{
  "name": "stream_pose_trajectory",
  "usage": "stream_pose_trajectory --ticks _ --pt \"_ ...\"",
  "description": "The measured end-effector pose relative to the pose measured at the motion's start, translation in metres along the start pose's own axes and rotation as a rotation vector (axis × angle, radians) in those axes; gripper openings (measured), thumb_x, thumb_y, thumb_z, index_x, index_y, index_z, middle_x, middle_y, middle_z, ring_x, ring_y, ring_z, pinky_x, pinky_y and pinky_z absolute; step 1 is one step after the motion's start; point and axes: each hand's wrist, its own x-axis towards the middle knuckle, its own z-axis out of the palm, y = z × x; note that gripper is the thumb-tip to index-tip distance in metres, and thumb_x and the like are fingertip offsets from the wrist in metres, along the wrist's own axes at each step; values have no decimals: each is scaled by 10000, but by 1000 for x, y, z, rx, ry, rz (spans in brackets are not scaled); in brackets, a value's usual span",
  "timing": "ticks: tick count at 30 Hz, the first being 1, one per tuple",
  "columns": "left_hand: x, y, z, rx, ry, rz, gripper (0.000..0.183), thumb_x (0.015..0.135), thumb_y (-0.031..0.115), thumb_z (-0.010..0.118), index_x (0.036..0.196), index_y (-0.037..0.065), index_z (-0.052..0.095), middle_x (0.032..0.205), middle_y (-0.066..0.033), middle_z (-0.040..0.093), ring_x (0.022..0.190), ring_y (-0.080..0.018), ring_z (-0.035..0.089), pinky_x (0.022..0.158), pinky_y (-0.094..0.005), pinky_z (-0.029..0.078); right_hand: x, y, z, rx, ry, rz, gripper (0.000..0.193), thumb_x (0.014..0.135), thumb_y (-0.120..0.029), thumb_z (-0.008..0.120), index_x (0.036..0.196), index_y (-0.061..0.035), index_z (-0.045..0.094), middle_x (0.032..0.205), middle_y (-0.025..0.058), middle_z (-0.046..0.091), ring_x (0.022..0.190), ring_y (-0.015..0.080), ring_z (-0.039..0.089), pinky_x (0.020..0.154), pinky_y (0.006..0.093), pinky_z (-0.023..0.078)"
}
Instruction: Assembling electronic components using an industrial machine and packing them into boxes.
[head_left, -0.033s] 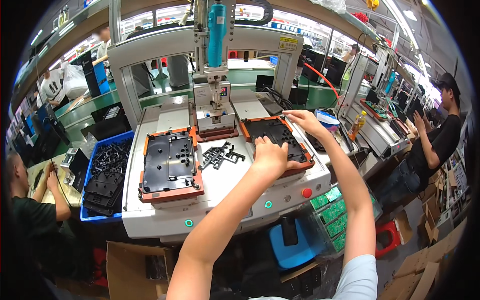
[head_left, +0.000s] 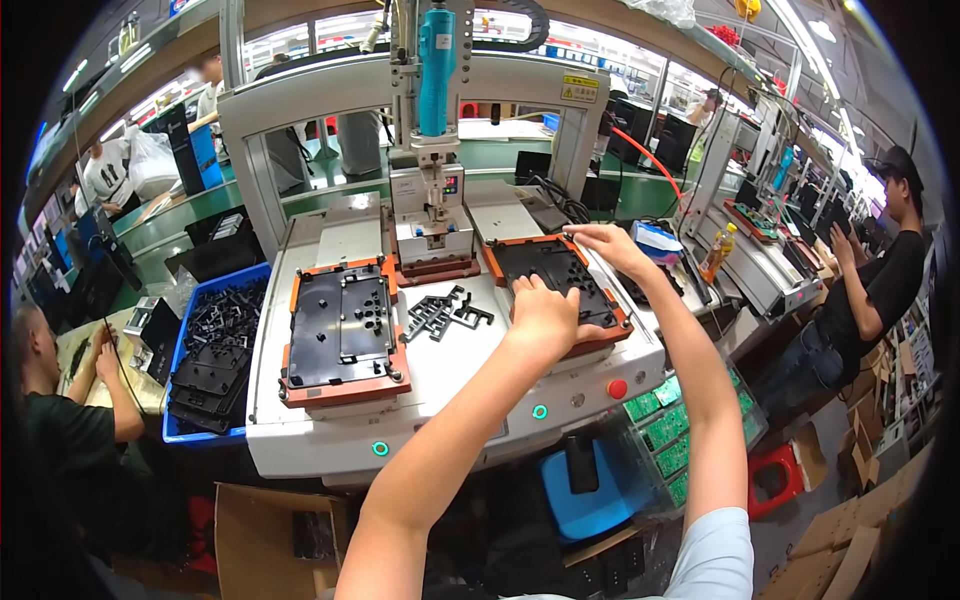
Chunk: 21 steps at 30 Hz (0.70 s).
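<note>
My left hand (head_left: 545,318) rests on the near part of a black plastic panel (head_left: 535,258), fingers on its face and thumb stretched out by the near edge. That panel lies in the right orange-brown fixture (head_left: 493,262). My right hand (head_left: 608,246) is at the fixture's far right corner, fingers stretched out; whether the fingertips touch the panel cannot be made out. Neither hand visibly grips anything. A similar black panel (head_left: 325,325) with small raised posts lies in the left fixture (head_left: 345,390). Several black plastic brackets (head_left: 437,315) lie loose between the fixtures.
A teal screwdriver unit (head_left: 435,75) hangs on the machine's frame above the middle. At left stands a blue bin (head_left: 205,437) of black parts. A red button (head_left: 617,388) sits on the machine's front. Green circuit boards (head_left: 665,428) lie below right. Co-workers are at both sides.
</note>
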Motion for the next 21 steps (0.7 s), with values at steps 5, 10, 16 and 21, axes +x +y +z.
stream_pose_trajectory --ticks 5,10,16,21 --pt "-4 -4 14 49 105 -21 670 799 695 458 1219 192 598 989 -233 578 908 -359 531 808 -405 402 11 14 15 407 -106 36 275 906 -187 605 1133 -36 644 1060 44 662 996 113 589 897 256 442" --pt "-6 0 11 3 112 -51 668 828 661 440 1295 194 535 1228 -375 470 1137 -496 458 987 -468 333 22 14 22 312 -19 -16 194 896 -183 623 1016 -32 643 940 7 645 897 74 584 816 221 463" --pt "-10 2 24 -5 142 -67 689 841 662 415 1335 188 496 1270 -385 429 1184 -497 422 1040 -476 272 -29 -26 25 362 300 70 263 895 -198 615 1070 -2 640 965 36 662 841 98 594 772 236 465" --pt "-12 -3 27 -20 174 -96 693 848 659 403 1328 169 498 1287 -395 405 1201 -505 402 1042 -484 264 -134 -52 39 125 510 365 256 883 -220 628 963 23 633 876 42 662 753 106 589 699 239 454"
